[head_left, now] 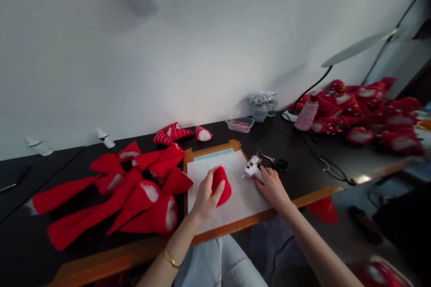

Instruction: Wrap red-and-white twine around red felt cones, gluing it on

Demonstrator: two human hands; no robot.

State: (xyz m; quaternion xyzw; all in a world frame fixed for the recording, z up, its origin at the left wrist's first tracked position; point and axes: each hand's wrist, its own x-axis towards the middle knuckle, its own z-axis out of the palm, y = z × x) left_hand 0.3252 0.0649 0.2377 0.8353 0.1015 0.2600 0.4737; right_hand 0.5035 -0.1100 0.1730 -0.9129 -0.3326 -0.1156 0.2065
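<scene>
My left hand (206, 193) is closed around a red stuffed fabric piece (222, 186), held above a white sheet (202, 175) on a board. At the right side of the sheet, my right hand (272, 184) has its fingers around the handle of a white glue gun (251, 166). The gun's nozzle points left and down, apart from the red piece. Scissors (279, 164) with black handles lie just beyond my right hand. To the left of the board is a pile of red stuffed cones (134, 206) with white filling showing at their ends.
Patterned red cones (173, 132) lie near the wall. A clear tub (239, 124) of small pink pieces and a container with silvery material (262, 102) stand at the back. Rightward are a lamp (357, 48), a loose cable (332, 168) and a heap of decorated red pieces (363, 112). White bottles (106, 138) stand left.
</scene>
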